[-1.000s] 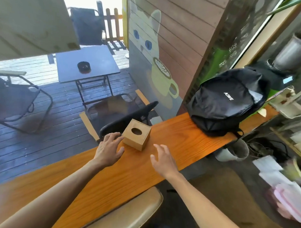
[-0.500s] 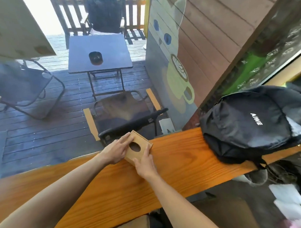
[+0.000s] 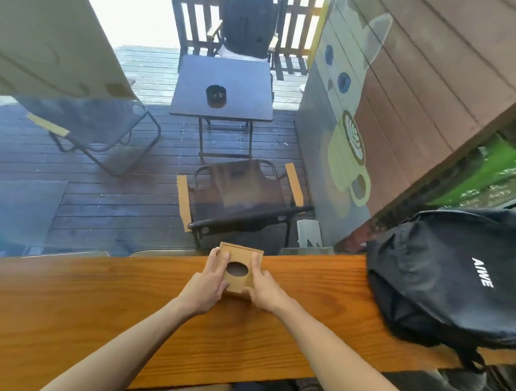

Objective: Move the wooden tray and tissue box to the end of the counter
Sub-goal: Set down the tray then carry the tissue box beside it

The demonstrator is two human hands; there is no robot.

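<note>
A small square wooden tissue box (image 3: 239, 260) with an oval hole in its top sits at the far edge of the long wooden counter (image 3: 100, 307). My left hand (image 3: 211, 277) grips its left side, fingers lying over the top. On the right side my right hand (image 3: 262, 286) holds it, thumb at the near corner. Whether the box rests on the counter or is lifted off it, I cannot tell. No wooden tray is in view.
A black backpack (image 3: 452, 278) lies on the counter to the right, about a hand's width from my right hand. Behind the counter is a window onto a deck with a folding chair (image 3: 239, 200) and a small table (image 3: 225, 89). The counter stretches bare to the left.
Both hands have closed on the tissue box from either side, after reaching toward it. The view has swung to face the counter and window squarely.
</note>
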